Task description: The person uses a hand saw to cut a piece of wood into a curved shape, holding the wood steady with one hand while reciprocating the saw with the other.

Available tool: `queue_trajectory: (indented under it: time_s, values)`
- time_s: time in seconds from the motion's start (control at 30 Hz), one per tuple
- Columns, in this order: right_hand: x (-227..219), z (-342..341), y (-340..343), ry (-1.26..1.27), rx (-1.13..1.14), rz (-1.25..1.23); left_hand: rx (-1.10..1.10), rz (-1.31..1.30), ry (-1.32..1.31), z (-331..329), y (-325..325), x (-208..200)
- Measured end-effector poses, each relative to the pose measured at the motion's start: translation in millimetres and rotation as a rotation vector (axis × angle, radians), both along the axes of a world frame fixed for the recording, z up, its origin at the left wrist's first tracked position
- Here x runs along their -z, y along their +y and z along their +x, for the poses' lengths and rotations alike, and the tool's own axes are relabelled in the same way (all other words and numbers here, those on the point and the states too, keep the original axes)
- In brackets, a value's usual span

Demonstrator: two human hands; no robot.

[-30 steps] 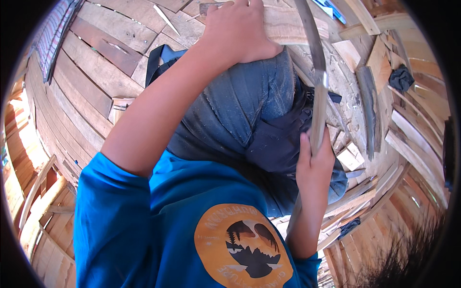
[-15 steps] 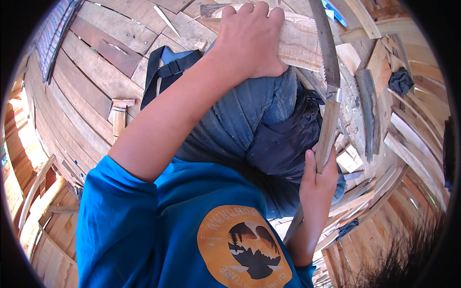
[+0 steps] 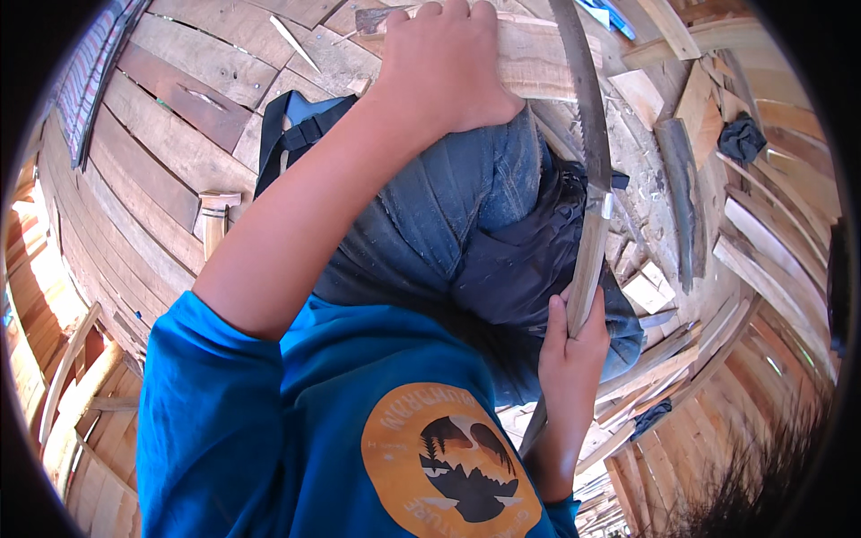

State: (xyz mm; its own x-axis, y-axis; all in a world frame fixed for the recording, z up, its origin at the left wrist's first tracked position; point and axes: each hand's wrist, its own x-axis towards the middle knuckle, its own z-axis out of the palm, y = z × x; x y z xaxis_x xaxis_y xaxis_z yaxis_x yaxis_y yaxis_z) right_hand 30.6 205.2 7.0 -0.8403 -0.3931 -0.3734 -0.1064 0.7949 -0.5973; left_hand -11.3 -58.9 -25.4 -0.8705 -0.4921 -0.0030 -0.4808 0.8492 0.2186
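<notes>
Near the top of the view, my left hand (image 3: 448, 72) is closed over a pale wooden board (image 3: 538, 61), its knuckles uppermost. The board lies across in front of my knees. My right hand (image 3: 574, 350) grips the long wooden handle (image 3: 588, 255) of a handsaw, thumb along its side. The curved, toothed saw blade (image 3: 587, 108) runs away from me and crosses the board near its right end, teeth facing left. Whether the teeth have cut into the wood cannot be made out. The handle's lower end passes beneath my right forearm.
Plank flooring (image 3: 161, 134) with gaps surrounds me. Wood offcuts (image 3: 650, 287) and a dark slab (image 3: 679, 197) lie at the right, near a crumpled black cloth (image 3: 742, 137). At left stand a small wooden piece (image 3: 215, 220) and a striped cloth (image 3: 90, 81).
The saw has come back toward me and slightly left, my right hand moving with it. My left hand keeps its hold on the board. The whole view has shifted a little.
</notes>
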Motion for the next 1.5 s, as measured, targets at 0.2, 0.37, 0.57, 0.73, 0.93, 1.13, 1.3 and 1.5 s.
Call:
queue_trajectory:
  time_s: [0.2, 0.37, 0.57, 0.73, 0.93, 1.13, 1.3, 1.5]
  values:
    - [21, -34, -27, 0.111, -0.118, -0.066, 0.102, 0.028, 0.034, 4, -1, 3]
    - [7, -23, -18, 0.080, -0.045, -0.022, 0.099, 0.002, 0.038, 5, 6, -6]
    - [16, -18, -32, 0.123, -0.060, -0.082, 0.037, 0.066, 0.023, 1, -1, 3]
    - [19, -38, -37, 0.132, -0.130, -0.044, 0.006, -0.031, 0.035, 1, -1, 11]
    - [-9, -4, 0, -0.029, 0.010, 0.074, 0.027, 0.057, 0.059, -2, -6, 13]
    - [16, -32, -26, 0.146, -0.131, -0.057, 0.082, 0.040, 0.094, 3, -4, 7]
    - [-8, -10, 4, -0.024, -0.031, 0.010, -0.028, 0.001, 0.085, -4, -10, 23]
    - [14, -29, -14, 0.150, -0.144, -0.094, 0.110, 0.016, 0.107, 2, 0, 7]
